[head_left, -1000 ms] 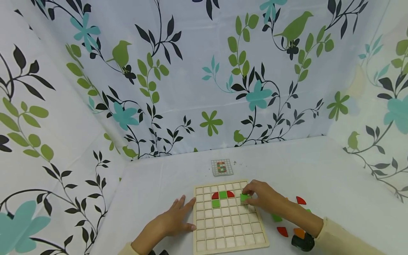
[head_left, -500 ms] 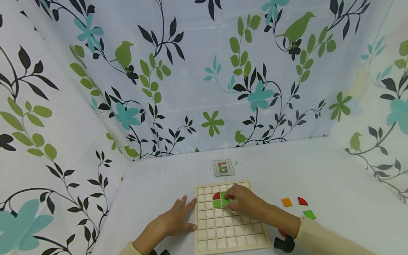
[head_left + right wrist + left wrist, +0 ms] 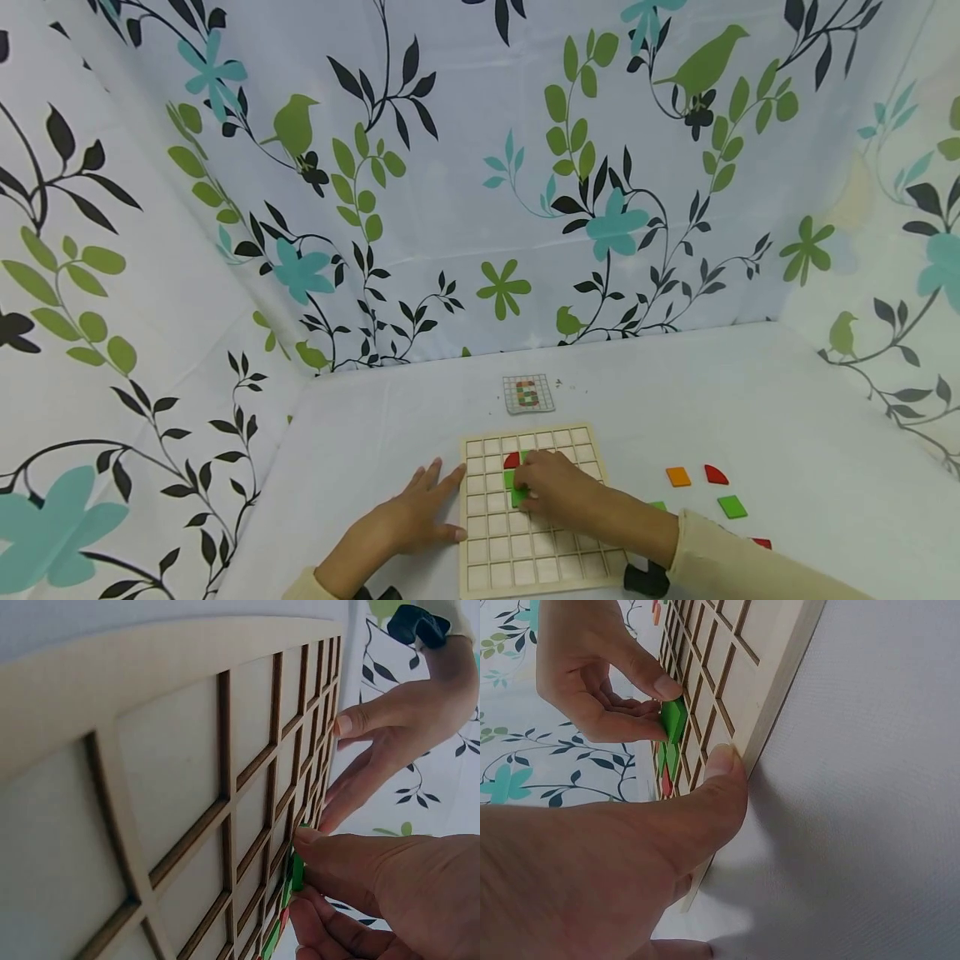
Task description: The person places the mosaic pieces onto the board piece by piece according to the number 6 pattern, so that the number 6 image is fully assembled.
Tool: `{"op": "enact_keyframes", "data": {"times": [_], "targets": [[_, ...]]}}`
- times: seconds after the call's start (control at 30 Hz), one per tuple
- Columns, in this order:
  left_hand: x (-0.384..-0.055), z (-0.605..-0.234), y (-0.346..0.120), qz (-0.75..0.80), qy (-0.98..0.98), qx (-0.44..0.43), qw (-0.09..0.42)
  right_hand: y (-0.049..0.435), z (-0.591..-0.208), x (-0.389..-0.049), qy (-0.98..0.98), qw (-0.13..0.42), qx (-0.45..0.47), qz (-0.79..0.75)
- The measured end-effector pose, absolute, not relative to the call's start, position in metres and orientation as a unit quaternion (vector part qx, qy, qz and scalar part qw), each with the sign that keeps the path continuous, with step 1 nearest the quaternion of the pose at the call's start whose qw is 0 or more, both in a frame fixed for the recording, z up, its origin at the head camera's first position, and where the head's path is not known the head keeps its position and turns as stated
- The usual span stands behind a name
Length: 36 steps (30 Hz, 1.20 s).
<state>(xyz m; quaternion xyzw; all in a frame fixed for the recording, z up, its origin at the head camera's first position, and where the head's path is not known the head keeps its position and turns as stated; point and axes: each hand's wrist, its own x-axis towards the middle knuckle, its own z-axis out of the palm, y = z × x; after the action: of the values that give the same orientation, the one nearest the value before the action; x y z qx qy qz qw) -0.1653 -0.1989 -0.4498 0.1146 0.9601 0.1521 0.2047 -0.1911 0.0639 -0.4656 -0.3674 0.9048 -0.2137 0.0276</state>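
My right hand is over the wooden grid board, its thumb and fingers pinching a green square tile. In the left wrist view that tile is tilted at the grid's surface; whether it sits in a cell I cannot tell. Beyond it in the grid are a red quarter-circle tile and another green tile, with more tiles partly hidden by the right hand. My left hand lies beside the board with fingers spread, its thumb and a fingertip touching the left edge.
Behind the board lies a small card with a gridded coloured pattern. To the right are loose tiles: an orange square, a red quarter circle, a green square and others partly covered by the right arm. A patterned curtain stands behind.
My right hand has carried the green tile leftward from the board's right side, then slightly nearer, to below the other green tile. The left hand has stayed at the board's edge.
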Motion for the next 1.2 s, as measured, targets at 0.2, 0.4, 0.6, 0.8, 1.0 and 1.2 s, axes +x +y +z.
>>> {"op": "enact_keyframes", "data": {"times": [0.2,0.4,0.6,0.8,1.0,1.2], "targets": [[-0.1654,-0.4501,-0.1987,0.147,0.961,0.112,0.205,0.0622,-0.4674,-0.1912,0.903,0.019,-0.381,-0.198],[-0.1646,-0.4502,-0.1983,0.144,0.962,0.111,0.204,0.0625,-0.4678,-0.1912,0.900,0.018,-0.388,-0.196],[-0.1651,-0.4508,-0.1988,0.146,0.962,0.111,0.204,0.0622,-0.4700,-0.1914,0.894,0.008,-0.398,-0.205],[-0.1666,-0.4502,-0.1983,0.143,0.962,0.112,0.202,0.0636,-0.4737,-0.1922,0.886,0.001,-0.406,-0.223],[-0.1662,-0.4488,-0.1963,0.145,0.962,0.115,0.202,0.0658,-0.4759,-0.1931,0.889,-0.007,-0.408,-0.207],[-0.1649,-0.4464,-0.1943,0.148,0.961,0.108,0.207,0.0674,-0.4758,-0.1923,0.884,-0.010,-0.414,-0.215]]}}
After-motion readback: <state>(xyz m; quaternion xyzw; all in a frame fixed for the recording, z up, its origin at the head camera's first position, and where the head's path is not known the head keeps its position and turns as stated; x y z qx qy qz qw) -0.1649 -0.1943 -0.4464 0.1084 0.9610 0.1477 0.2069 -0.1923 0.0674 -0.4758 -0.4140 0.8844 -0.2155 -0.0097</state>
